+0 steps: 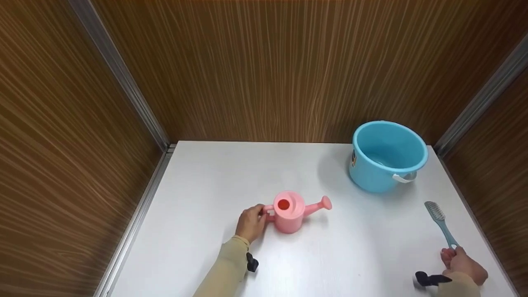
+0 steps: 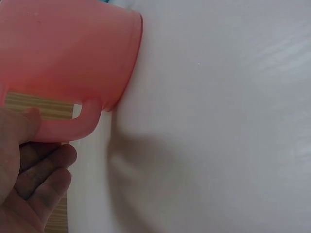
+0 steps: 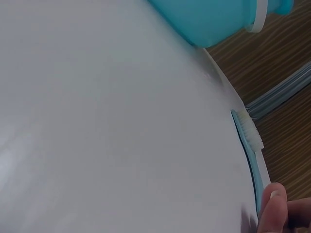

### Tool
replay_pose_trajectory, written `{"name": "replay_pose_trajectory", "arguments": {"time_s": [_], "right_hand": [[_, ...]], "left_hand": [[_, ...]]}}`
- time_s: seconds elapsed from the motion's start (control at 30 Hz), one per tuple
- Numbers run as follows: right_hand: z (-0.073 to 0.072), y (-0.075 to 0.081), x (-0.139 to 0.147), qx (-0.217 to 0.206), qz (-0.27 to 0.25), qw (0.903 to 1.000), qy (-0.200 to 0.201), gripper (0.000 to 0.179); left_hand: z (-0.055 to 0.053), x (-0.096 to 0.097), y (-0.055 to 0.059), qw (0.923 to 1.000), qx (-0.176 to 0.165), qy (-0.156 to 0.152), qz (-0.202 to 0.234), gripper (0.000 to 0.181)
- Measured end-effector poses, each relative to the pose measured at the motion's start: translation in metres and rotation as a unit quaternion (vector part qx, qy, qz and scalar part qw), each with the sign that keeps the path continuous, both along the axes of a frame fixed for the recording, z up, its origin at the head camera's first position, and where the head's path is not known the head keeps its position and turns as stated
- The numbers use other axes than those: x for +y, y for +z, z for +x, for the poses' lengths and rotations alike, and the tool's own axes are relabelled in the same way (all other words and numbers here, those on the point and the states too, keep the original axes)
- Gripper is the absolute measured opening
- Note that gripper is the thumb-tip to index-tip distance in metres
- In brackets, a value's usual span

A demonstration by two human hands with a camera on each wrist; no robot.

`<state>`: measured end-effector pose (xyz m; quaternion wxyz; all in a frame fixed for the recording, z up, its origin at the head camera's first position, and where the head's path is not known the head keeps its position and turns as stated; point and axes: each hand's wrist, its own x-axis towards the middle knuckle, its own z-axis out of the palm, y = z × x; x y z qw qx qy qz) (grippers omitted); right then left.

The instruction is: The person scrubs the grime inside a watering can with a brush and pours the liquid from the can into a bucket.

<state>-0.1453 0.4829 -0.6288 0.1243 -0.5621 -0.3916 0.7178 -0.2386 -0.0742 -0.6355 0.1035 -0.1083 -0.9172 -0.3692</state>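
Note:
A pink watering can (image 1: 288, 222) stands upright on the white table, its spout to the right. My left hand (image 1: 251, 222) grips the can's handle on its left side; in the left wrist view the thumb lies against the handle (image 2: 73, 128), with other fingers curled below it. Far to the right lies a blue-grey scrub brush (image 1: 442, 222) with pale bristles. Its handle end is pinched by my right hand (image 1: 464, 264) near the table's right edge. In the right wrist view, the thumb (image 3: 274, 206) covers the end of the brush handle.
A light blue bucket (image 1: 371, 177) with a white handle stands at the back right of the white table (image 1: 214, 173), beyond the brush. Brown wood-grain panels (image 1: 264, 70) rise at the back and both sides, with metal strips at the corners.

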Motion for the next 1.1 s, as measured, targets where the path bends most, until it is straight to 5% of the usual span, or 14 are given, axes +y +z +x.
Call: {"name": "replay_pose_trajectory", "arguments": {"time_s": [0.2,0.33,0.5,0.73,0.97,1.1], "right_hand": [[-0.003,-0.002,-0.010,0.028,0.042,0.9987,0.013,0.011],[-0.014,0.009,-0.030,0.044,0.071,0.9948,0.057,0.015],[-0.027,0.024,-0.067,0.094,0.140,0.9756,0.140,0.021],[-0.045,0.037,-0.118,0.144,0.219,0.9197,0.292,0.041],[-0.059,0.034,-0.162,0.139,0.301,0.8274,0.453,0.050],[-0.068,0.030,-0.190,0.140,0.296,0.7936,0.513,0.053]], "left_hand": [[0.001,0.002,0.001,0.9998,-0.015,0.000,-0.010,0.011],[0.000,0.003,0.002,0.9999,-0.005,0.001,-0.016,0.012],[0.001,0.003,0.002,1.0000,-0.004,0.000,-0.007,0.010],[0.002,0.005,0.008,1.0000,-0.007,0.003,-0.002,0.013],[0.003,0.005,0.013,0.9999,-0.015,-0.001,0.005,0.015],[0.003,0.003,0.014,0.9998,-0.016,-0.002,0.009,0.015]]}}
